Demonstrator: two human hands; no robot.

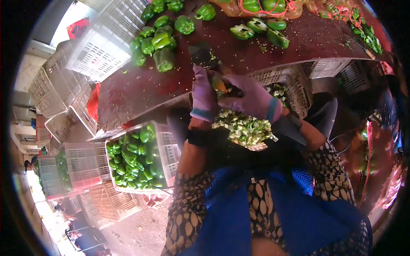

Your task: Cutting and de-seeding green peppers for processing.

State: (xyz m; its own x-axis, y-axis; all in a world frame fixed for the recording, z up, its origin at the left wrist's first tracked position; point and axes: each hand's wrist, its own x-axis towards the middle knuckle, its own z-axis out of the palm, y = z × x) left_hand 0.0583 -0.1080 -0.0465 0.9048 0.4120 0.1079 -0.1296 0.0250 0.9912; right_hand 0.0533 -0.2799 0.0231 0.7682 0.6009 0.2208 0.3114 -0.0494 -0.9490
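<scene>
My left hand (202,94) and my right hand (252,97), both in purple gloves, meet in front of the table's near edge. Both are closed around a small dark thing with an orange patch (220,85); its kind is mostly hidden by the fingers. Just beyond the left fingertips is a dark, flat, blade-like shape (203,56) with green bits on it. Below the hands lies a heap of pale green pepper cores and scraps (247,128). Whole green bell peppers (164,59) sit on the table to the left, and cut pepper halves (257,25) lie farther back.
The dark red tabletop (145,91) has seeds scattered over it. A white crate (164,145) full of green pepper halves stands at my left. More plastic crates (100,47) are stacked beyond it. Net bags of peppers (273,6) line the far edge.
</scene>
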